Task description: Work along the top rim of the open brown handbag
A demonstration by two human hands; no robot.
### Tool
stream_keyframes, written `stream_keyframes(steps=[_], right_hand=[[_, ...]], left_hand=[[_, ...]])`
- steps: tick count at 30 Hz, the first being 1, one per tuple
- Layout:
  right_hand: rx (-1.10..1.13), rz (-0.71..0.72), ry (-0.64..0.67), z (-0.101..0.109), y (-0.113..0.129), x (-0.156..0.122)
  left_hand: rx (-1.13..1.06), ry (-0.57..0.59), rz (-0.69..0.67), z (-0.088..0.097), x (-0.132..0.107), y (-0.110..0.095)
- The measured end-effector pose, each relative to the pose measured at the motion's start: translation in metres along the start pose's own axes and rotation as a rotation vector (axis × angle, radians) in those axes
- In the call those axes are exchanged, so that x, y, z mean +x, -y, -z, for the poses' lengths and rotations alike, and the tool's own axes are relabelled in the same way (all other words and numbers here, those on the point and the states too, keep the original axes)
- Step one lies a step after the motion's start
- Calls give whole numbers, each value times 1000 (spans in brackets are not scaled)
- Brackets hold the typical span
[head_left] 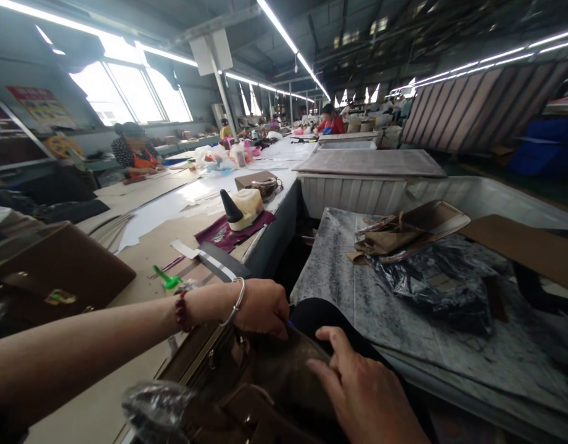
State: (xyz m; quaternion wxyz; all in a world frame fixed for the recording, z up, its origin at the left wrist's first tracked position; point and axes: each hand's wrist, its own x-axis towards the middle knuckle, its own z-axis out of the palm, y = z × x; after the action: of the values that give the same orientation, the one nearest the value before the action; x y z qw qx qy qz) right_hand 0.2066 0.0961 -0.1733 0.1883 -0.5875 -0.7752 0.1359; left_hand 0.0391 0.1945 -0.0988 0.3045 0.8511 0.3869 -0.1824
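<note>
A dark brown handbag (269, 382) with gold fittings lies at the near edge of the workbench, under both my hands. My left hand (260, 306), with a silver bangle and a red bead bracelet on its wrist, is closed on the bag's upper edge. A bit of blue shows by its fingertips; I cannot make out what it is. My right hand (362, 391) rests on the bag's right side with thumb and fingers bent onto the leather. Crumpled clear plastic (156, 410) lies at the bag's near left.
A second brown bag (57, 271) sits at the left. A glue bottle with a black nozzle (241, 209) stands on a maroon cloth, a green tool (167, 279) nearer. At right, a grey-covered table (358, 296) holds leather pieces (404, 234) and dark plastic (436, 283). Other workers sit farther back.
</note>
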Motion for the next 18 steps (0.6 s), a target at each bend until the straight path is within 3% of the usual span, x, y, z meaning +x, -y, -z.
stream_keyframes(steps=[4, 9, 13, 18], right_hand=[[-45, 83, -39, 13, -1, 1], [-210, 173, -72, 42, 10, 28], [-270, 179, -11, 54, 16, 41], [-146, 109, 33, 47, 18, 43]], left_hand=[[8, -67, 76, 13, -21, -11], [-4, -226, 201, 26, -47, -20], [-125, -274, 246, 20, -50, -11], [-205, -278, 274, 9, -41, 0]])
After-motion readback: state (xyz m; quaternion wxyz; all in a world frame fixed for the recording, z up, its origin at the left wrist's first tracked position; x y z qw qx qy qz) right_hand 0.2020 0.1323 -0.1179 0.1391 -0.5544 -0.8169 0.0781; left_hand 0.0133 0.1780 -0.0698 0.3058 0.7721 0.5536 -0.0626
